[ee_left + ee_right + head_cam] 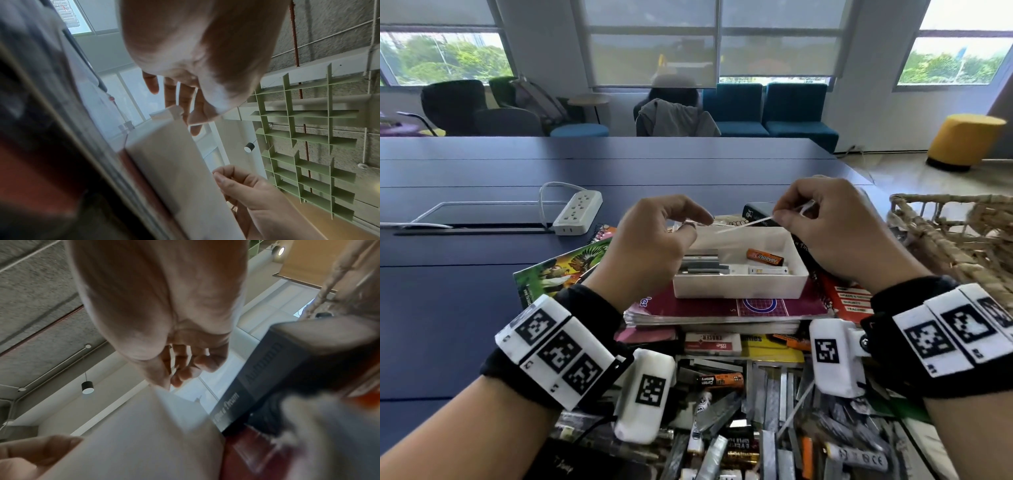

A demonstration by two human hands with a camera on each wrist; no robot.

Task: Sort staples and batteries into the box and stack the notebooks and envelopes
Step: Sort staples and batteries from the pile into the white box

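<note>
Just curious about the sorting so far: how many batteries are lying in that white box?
2. An orange battery lies toward the back of the white box, a white battery just in front of it. The left hand may hide more.

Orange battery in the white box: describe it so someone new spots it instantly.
Start at the white box on the maroon notebook, just below the two raised hands. Grey staple strips fill its left side. The orange battery lies at an angle to their right, beside a white battery, and is the only orange thing in the box.
</note>
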